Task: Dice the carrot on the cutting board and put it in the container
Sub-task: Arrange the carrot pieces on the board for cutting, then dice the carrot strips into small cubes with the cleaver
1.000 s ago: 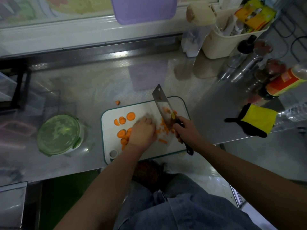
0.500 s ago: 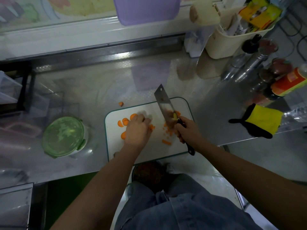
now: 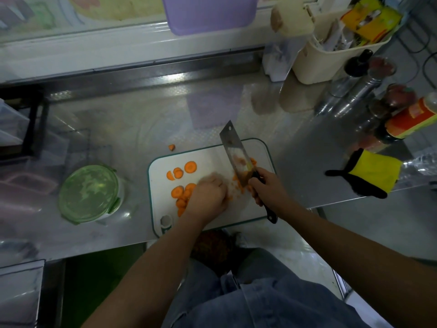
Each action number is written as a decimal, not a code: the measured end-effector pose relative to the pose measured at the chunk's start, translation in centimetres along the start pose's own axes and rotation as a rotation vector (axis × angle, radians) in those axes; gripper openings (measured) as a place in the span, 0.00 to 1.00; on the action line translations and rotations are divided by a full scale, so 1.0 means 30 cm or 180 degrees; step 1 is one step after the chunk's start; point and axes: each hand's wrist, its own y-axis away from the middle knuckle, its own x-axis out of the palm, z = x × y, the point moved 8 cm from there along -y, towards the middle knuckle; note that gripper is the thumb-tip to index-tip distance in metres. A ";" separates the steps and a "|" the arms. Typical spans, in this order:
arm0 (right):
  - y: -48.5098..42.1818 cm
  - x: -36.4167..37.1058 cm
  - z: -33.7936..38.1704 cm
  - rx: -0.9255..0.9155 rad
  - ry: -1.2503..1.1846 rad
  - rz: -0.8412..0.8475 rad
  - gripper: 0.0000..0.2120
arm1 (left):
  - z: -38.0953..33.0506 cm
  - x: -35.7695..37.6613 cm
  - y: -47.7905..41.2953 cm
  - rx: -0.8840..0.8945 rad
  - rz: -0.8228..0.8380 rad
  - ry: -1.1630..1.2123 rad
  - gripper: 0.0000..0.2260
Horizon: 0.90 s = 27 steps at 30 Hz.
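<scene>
While the right hand (image 3: 267,189) wraps its grip around the black handle of the cleaver (image 3: 235,157), blade tilted over the right half of the cutting board (image 3: 212,155), the left hand (image 3: 208,197) sits curled at the board's centre, fingers pressed down on carrot; exactly what it pins is hidden beneath it. Carrot rounds (image 3: 182,185) lie at centre-left of the board, small diced bits (image 3: 238,188) just beside the blade, and one stray piece (image 3: 172,147) on the desk above the board. Firm, stiff and light, the rounds will likely roll or skid when wet, so they want holding flat from above, fingertips tucked back. At left, well apart, stands the container (image 3: 88,192), its green lid still on.
</scene>
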 end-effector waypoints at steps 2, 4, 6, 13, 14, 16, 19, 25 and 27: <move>-0.006 0.008 -0.006 0.0015 -0.0008 0.0036 0.08 | 0.081 -0.029 0.005 -0.0469 -0.0247 0.0077 0.08; -0.006 0.019 -0.014 0.0080 -0.0035 0.0035 0.06 | 0.152 -0.054 0.010 -0.0903 -0.0395 0.0161 0.09; -0.001 0.027 -0.020 0.0140 -0.0034 0.0012 0.07 | 0.195 -0.063 0.003 -0.1162 -0.0418 0.0176 0.07; 0.043 0.050 -0.030 0.0141 0.0060 -0.0050 0.05 | 0.216 -0.055 0.012 -0.1073 -0.0642 0.0454 0.11; 0.053 0.056 -0.031 0.0129 0.0073 -0.0078 0.04 | 0.214 -0.052 0.016 -0.0981 -0.0652 0.0453 0.13; 0.074 0.072 -0.033 0.0075 0.0127 -0.0143 0.04 | 0.213 -0.047 0.025 -0.0803 -0.0661 0.0474 0.16; 0.092 0.089 -0.050 0.0044 0.0326 -0.0216 0.04 | 0.209 -0.021 0.031 -0.0520 -0.0442 0.0468 0.23; 0.093 0.052 -0.070 0.0034 0.0750 -0.0502 0.04 | 0.178 0.016 0.015 -0.0311 0.0086 0.0217 0.27; 0.092 0.050 -0.060 0.0033 0.0690 -0.0532 0.05 | 0.176 0.008 0.009 -0.0375 0.0034 0.0343 0.24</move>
